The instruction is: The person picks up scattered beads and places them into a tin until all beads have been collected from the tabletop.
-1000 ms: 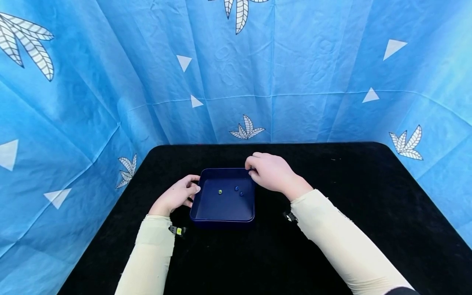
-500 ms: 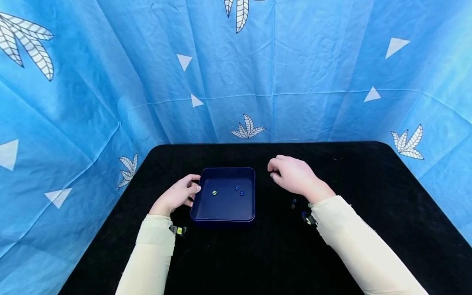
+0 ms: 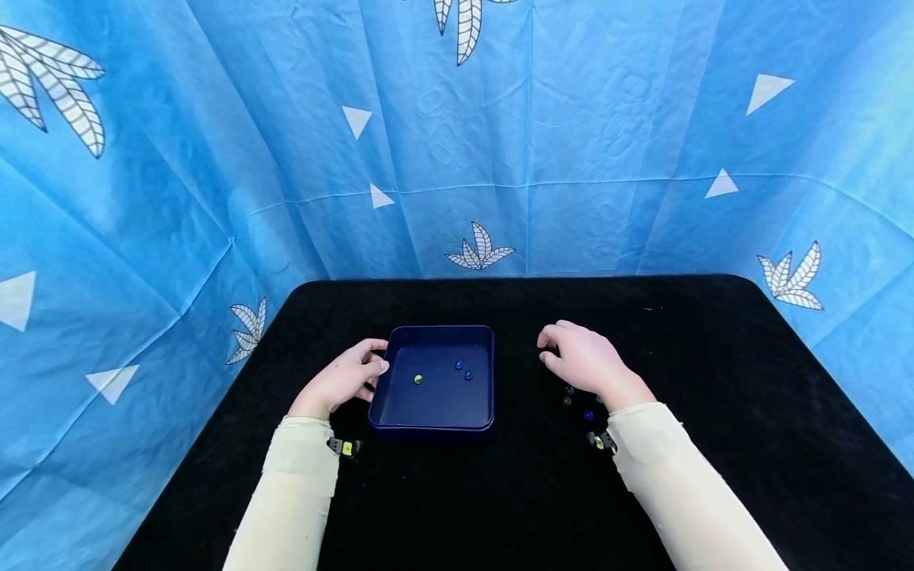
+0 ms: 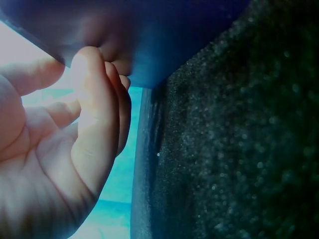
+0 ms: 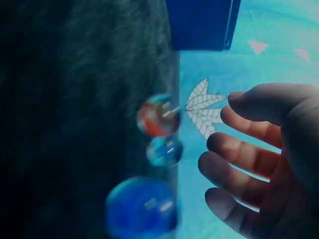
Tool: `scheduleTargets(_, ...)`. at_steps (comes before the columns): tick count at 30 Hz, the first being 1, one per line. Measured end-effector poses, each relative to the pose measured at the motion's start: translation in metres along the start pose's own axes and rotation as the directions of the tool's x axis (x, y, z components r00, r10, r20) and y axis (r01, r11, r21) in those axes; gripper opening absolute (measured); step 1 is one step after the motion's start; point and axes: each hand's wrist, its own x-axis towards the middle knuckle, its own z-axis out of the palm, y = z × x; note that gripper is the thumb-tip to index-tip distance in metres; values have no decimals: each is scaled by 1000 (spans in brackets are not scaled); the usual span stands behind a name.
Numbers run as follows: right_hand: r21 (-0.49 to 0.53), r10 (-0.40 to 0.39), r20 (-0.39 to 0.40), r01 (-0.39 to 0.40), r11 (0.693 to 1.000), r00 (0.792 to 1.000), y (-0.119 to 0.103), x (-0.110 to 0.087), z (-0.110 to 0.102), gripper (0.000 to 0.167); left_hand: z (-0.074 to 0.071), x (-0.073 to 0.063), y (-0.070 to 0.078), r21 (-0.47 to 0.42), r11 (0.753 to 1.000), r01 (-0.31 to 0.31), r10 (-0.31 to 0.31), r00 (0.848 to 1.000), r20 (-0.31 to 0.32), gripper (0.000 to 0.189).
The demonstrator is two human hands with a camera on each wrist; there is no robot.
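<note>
In the head view, a square dark-blue box (image 3: pixel 435 408) stands on the black table with its top open. My left hand (image 3: pixel 343 374) holds its left wall, thumb at the rim and fingers against the outside; the left wrist view shows the fingertips (image 4: pixel 88 57) on that wall. Inside lie a yellow-green marble (image 3: pixel 418 380) and two blue marbles, one (image 3: pixel 459 365) just behind the other (image 3: pixel 468 375). Right of the box, my right hand (image 3: pixel 584 358) hovers with loosely bent fingers and nothing between them. Near it are a blue marble (image 5: pixel 142 208) and an orange-red swirled marble (image 5: pixel 160 117).
Another bluish marble (image 5: pixel 165 152) sits by the swirled one, and a greenish marble (image 3: pixel 600 399) shows partly under the right wrist. Black cloth (image 3: pixel 443 507) covers the table. A blue curtain (image 3: pixel 585 143) with leaf and triangle prints hangs behind and at both sides.
My right hand has moved from the box's right back corner rightward and then nearer, baring marbles on the table. The yellow-green marble has rolled inside the box. The left hand stays put.
</note>
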Motion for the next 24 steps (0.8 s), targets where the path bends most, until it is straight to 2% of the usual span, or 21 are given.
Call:
scheduleTargets(8,-24,70,87,-69,997,994,13,0,9,30,-1,2,-3,14,1000,-23,23,1000,2,50)
scheduleTargets(11,-43,73,112,-69,997,991,15,-1,10,29,-1,2,-2,20,1000,-15,15,1000,5,50)
scheduleTargets(24,-84,27,76,-20,996,997,17,-5,12,21,1,1,-2,7,1000,-7,7,1000,11,51)
